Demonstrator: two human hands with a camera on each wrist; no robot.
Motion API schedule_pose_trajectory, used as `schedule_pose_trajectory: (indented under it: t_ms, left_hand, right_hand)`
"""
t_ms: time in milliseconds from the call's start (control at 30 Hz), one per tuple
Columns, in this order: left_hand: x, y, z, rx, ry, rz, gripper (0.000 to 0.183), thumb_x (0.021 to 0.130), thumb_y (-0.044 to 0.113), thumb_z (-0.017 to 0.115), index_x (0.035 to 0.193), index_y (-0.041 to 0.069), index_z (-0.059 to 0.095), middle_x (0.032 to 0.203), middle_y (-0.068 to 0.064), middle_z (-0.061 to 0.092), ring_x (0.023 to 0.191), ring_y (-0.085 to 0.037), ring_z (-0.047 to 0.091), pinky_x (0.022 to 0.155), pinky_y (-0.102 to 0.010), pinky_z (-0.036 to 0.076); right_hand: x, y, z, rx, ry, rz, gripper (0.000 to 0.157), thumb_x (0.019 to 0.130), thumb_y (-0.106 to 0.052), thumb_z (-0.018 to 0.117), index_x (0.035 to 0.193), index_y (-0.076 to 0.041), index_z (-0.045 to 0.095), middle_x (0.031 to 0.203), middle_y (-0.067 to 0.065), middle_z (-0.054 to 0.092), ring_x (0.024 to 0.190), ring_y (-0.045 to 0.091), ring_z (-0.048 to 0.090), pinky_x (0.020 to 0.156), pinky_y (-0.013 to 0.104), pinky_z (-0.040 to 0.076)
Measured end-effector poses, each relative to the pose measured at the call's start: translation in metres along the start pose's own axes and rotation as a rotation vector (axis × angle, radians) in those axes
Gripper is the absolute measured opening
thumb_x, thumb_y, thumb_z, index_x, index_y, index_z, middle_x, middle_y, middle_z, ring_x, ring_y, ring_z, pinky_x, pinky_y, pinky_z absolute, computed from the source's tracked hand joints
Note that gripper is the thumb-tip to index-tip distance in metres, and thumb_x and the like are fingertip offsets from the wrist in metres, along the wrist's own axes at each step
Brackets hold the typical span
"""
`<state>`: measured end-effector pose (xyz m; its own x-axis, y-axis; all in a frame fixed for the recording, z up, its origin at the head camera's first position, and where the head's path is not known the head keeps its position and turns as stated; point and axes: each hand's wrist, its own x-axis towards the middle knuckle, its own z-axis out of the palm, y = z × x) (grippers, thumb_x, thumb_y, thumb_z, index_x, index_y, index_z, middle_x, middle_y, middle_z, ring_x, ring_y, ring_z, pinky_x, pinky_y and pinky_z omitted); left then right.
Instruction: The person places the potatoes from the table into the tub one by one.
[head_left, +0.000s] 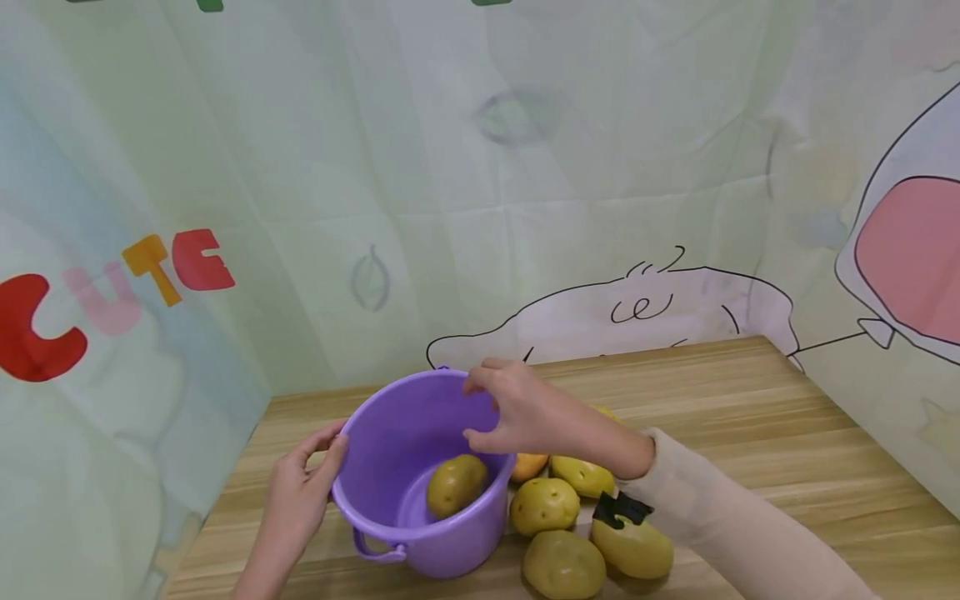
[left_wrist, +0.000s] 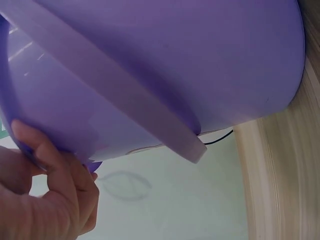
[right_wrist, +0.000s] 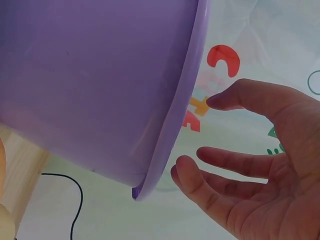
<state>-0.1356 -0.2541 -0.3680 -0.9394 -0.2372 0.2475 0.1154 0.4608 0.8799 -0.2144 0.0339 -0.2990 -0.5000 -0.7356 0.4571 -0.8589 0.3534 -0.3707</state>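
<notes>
A purple bucket (head_left: 457, 550) stands slightly tilted on the table, with a single potato (head_left: 456, 486) inside it near the bottom. My left hand (head_left: 296, 492) grips the bucket's left rim, thumb on one side and fingers on the other; the left wrist view shows the curled fingers (left_wrist: 57, 172) at that rim. Over the right side of the opening is my right hand (head_left: 525, 412). Its thumb and fingers are spread apart with nothing between them, and the right wrist view shows a gap between the hand (right_wrist: 265, 175) and the rim.
Right of the bucket lie several potatoes, among them a round one (head_left: 545, 506) and a front one (head_left: 564, 565). A ragged black piece (head_left: 622, 508) sits on another potato (head_left: 633, 550). An orange item (head_left: 529, 467) is partly hidden. Printed cloth (head_left: 315, 167) hangs behind the wooden table (head_left: 810, 467).
</notes>
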Motion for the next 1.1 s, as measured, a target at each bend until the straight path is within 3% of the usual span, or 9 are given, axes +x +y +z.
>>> schedule_pose_trajectory:
  t_ms: [333,1100]
  left_hand:
    - [0.002,-0.002,0.001,-0.001,0.000,0.003,0.038,0.104,0.019,0.055,0.133,-0.005,0.058,0.113,-0.020,0.058,0.057,-0.015,0.067,0.047,-0.025,0.057]
    - [0.002,-0.003,0.000,-0.026,-0.019,-0.005,0.040,0.105,0.020,0.055,0.135,-0.006,0.056,0.114,-0.020,0.056,0.059,-0.015,0.067,0.047,-0.026,0.058]
  right_hand:
    - [-0.005,0.005,-0.005,0.023,0.035,0.007,0.030,0.078,-0.016,0.078,0.100,0.001,0.068,0.096,0.009,0.066,0.073,0.015,0.061,0.061,0.014,0.054]
    - [-0.029,0.027,-0.028,-0.009,0.054,0.181,0.030,0.081,-0.018,0.077,0.105,-0.002,0.069,0.101,0.008,0.070,0.079,0.016,0.060,0.066,0.023,0.055]
